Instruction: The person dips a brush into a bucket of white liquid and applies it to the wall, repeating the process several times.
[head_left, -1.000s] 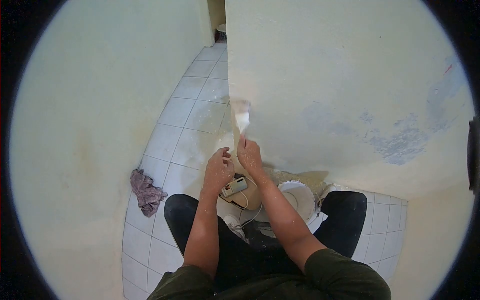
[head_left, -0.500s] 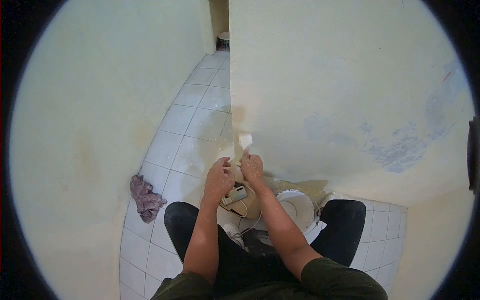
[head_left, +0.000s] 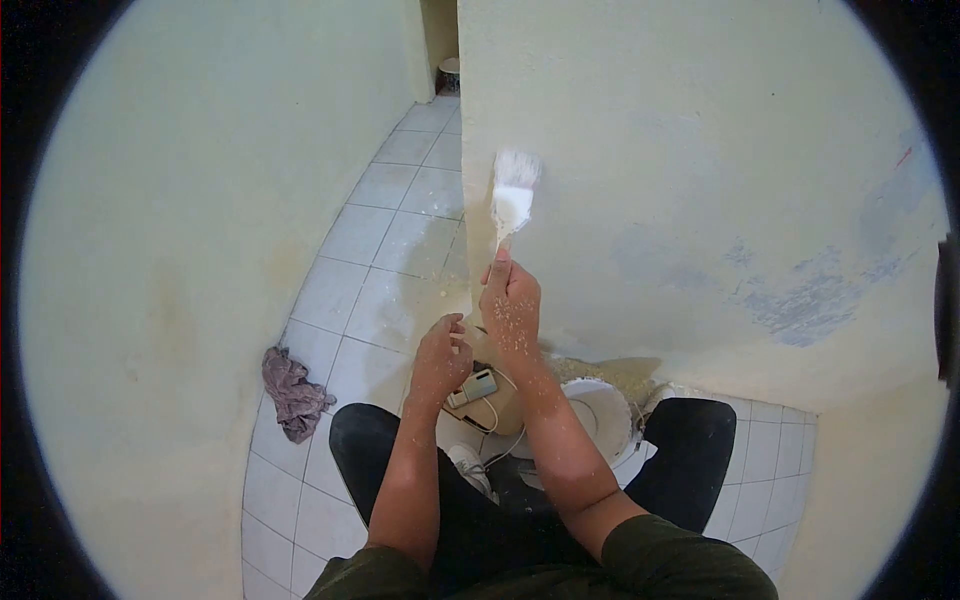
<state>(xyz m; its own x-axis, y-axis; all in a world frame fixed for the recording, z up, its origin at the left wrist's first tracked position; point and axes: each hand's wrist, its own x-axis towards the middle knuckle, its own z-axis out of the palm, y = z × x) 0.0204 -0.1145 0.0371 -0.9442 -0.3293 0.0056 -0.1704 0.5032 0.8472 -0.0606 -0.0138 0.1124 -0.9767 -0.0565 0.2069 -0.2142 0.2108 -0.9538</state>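
Observation:
In the head view, my right hand (head_left: pixel 512 305) is closed round the handle of a paintbrush (head_left: pixel 514 195), thumb on top. The brush points upward, its white bristles at the pale wall (head_left: pixel 640 120) near the wall's vertical edge. White specks dot the hand and forearm. My left hand (head_left: pixel 442 355) hovers low beside that edge, fingers loosely bent and apart, with nothing seen in it. Under the hands lies a pale device with a white cord (head_left: pixel 472 390). A white bucket (head_left: pixel 598 415) stands to the right of it, partly hidden by my right forearm.
A crumpled purplish rag (head_left: pixel 295 395) lies on the tiled floor (head_left: pixel 375 300) at the left. Another wall (head_left: pixel 190 250) rises on that side. Bluish-grey worn patches (head_left: pixel 805 295) mark the right wall. Far off by the doorway stands a container (head_left: pixel 449 72).
My right hand has moved upward with the paintbrush, whose bristles now show higher on the wall. My left hand has stayed almost in place.

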